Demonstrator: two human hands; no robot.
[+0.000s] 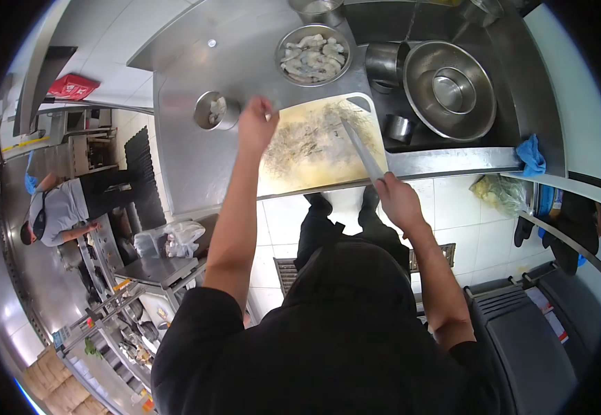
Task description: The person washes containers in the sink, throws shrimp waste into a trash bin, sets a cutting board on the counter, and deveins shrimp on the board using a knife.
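My right hand (pixel 401 200) grips a knife (pixel 364 150) by its handle. The blade lies over the stained, cream-coloured cutting board (pixel 283 181), its tip pointing up and left. My left hand (pixel 257 119) is above the board's left edge, fingers drawn together; what is in them, if anything, I cannot make out. Just left of that hand stands a small metal pot (pixel 204 123) with a few pale pieces that look like shrimp (pixel 218 108). Behind the board, a round metal bowl (pixel 279 68) holds several raw peeled shrimp (pixel 313 58).
A sink at the right holds a large metal bowl (pixel 481 104) with a smaller one inside, and metal pots (pixel 385 63). A blue cloth (pixel 531 155) hangs on its edge. Another person (pixel 62 207) works far left. Bagged greens (pixel 499 194) are below right.
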